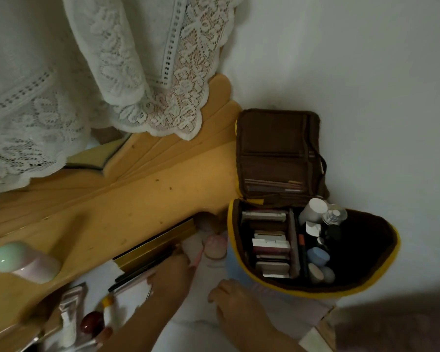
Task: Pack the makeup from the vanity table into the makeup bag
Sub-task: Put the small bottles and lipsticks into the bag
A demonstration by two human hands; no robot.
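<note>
The bag point(315, 250) stands open at the right end of the table point(137, 199) and is already well filled with palettes and bottles, so packing looks more than half done. Pencils point(142, 268), tubes point(69, 316) and a pink jar point(215, 246) are not yet packed. The left hand point(173, 273) reaches toward the jar, but whether it grips I cannot tell; the right hand point(235, 301) rests with loosely bent fingers, holding nothing.

White lace cloth with floral openwork and scalloped hem point(142, 72) hung over 10–12 o'clock area, lower edge draped onto orange-yellow wooden frame with grooved, curved mouldings point(142, 189). Plain white wall point(366, 72) filled 1–3 o'clock side. Dark-edged flat panel point(97, 156) showed under cloth at 9 o'clock. Blurred purplish-brown surface point(396, 329) lay at 5 o'clock corner.
</note>
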